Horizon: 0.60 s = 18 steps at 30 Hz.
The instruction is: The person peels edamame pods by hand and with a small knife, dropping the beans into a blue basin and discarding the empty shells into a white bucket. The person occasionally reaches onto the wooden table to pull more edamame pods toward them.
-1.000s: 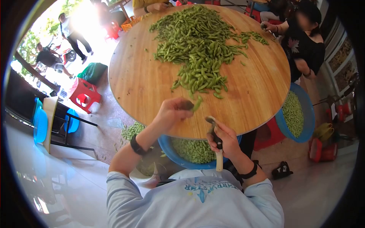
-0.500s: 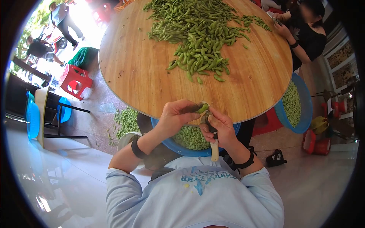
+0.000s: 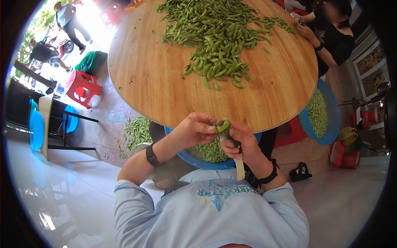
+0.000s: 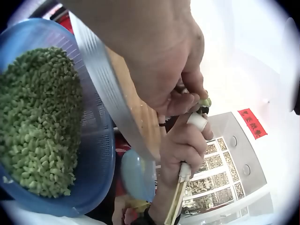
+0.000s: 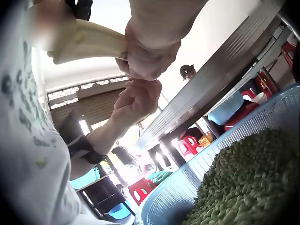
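Note:
My left hand (image 3: 195,129) pinches a green soybean pod (image 3: 223,126) between thumb and fingertips, just past the near edge of the round wooden table (image 3: 144,70). Close against it, my right hand (image 3: 244,141) has its fingers curled round a cream-handled tool (image 3: 240,169), whose handle points down toward my shirt. The tool's working end is hidden by the fingers and pod. In the left wrist view, a white wrap (image 4: 197,121) shows near the pod. Below both hands, a blue basket (image 4: 101,164) holds shelled green beans (image 4: 40,122).
A large heap of soybean pods (image 3: 215,45) covers the table's far middle. Another blue basin (image 3: 331,134) of beans stands at the right, near a seated person (image 3: 335,37). Pods (image 3: 138,132) lie on the floor at left, beyond them a red stool (image 3: 82,89).
My left hand has brought the pod rightward to my right hand, and the hands now meet. The tool's handle end has swung slightly right in the last half second. The head view has tilted down.

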Tool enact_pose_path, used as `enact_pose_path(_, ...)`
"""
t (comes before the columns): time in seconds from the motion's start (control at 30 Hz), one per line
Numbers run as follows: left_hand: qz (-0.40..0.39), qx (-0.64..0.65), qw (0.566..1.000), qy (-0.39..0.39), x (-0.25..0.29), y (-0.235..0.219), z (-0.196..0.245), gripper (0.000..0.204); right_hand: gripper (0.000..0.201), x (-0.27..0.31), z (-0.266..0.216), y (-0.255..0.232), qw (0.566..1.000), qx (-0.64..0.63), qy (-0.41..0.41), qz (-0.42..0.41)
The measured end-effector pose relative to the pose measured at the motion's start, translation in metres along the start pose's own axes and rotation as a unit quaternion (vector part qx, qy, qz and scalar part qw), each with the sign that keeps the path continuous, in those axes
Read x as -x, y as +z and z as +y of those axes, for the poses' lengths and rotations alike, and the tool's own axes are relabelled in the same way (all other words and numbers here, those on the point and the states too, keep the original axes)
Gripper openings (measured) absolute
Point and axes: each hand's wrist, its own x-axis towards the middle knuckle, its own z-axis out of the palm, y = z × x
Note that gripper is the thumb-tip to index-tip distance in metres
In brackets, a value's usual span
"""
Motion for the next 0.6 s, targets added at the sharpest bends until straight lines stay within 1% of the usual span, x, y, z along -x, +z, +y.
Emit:
enact_pose_path(0.03,-0.033,0.034,0.999,-0.01,-0.003,-0.001,0.002,0.016,0.031,-0.001,-0.003,0.0,0.999,-0.036,0.009,-0.004)
enact_pose_path(0.07,-0.036,0.033,0.999,-0.009,-0.005,0.0,0.002,0.016,0.029,-0.002,-0.004,0.0,0.997,-0.073,0.021,-0.006)
enact_pose_path(0.1,0.009,-0.022,1.0,0.004,-0.006,0.005,0.004,0.016,0.029,-0.002,-0.004,-0.001,0.997,-0.072,0.02,-0.006)
enact_pose_path(0.13,0.055,-0.076,0.995,0.018,-0.005,0.01,0.004,0.017,0.026,-0.003,-0.003,-0.002,0.997,-0.068,0.01,0.021)
enact_pose_path(0.17,0.056,-0.075,0.995,0.018,-0.004,0.016,0.004,0.017,0.023,-0.004,-0.002,-0.003,0.997,-0.064,-0.001,0.047)
enact_pose_path(0.2,0.087,-0.398,0.895,0.178,-0.003,0.023,0.005,0.018,0.023,-0.004,-0.002,-0.002,0.997,-0.065,-0.002,0.046)
enact_pose_path(0.23,0.105,-0.665,0.67,0.313,-0.003,0.027,0.005,0.019,0.021,-0.004,-0.001,-0.001,0.996,-0.078,-0.001,0.049)
enact_pose_path(0.27,0.106,-0.665,0.67,0.313,-0.003,0.03,0.003,0.019,0.019,-0.004,0.0,0.0,0.994,-0.092,0.002,0.053)
enact_pose_path(0.33,0.113,-0.754,0.507,0.403,0.0,0.034,0.0,0.021,0.019,-0.004,0.003,-0.003,0.995,-0.094,0.002,0.045)
enact_pose_path(0.37,0.113,-0.754,0.506,0.403,0.001,0.035,0.001,0.021,0.019,-0.005,0.004,-0.004,0.995,-0.095,0.001,0.037)
enact_pose_path(0.43,0.114,-0.706,0.59,0.375,0.004,0.037,0.001,0.019,0.019,-0.004,0.007,-0.002,0.995,-0.092,-0.002,0.045)
enact_pose_path(0.47,0.114,-0.707,0.589,0.375,0.005,0.038,-0.001,0.019,0.019,-0.004,0.008,-0.002,0.994,-0.09,-0.005,0.054)
enact_pose_path(0.5,0.148,-0.572,0.753,0.291,0.004,0.039,-0.004,0.016,0.019,-0.004,0.008,0.0,0.995,-0.09,-0.005,0.052)
enact_pose_path(0.53,0.173,-0.406,0.876,0.192,0.004,0.04,-0.005,0.014,0.019,-0.004,0.007,0.002,0.995,-0.073,-0.016,0.063)
enact_pose_path(0.57,0.172,-0.407,0.876,0.192,0.004,0.042,-0.003,0.014,0.019,-0.004,0.007,0.003,0.995,-0.056,-0.027,0.075)
enact_pose_path(0.6,0.197,-0.364,0.9,0.136,0.006,0.045,-0.002,0.015,0.019,-0.002,0.009,0.003,0.995,-0.058,-0.029,0.077)
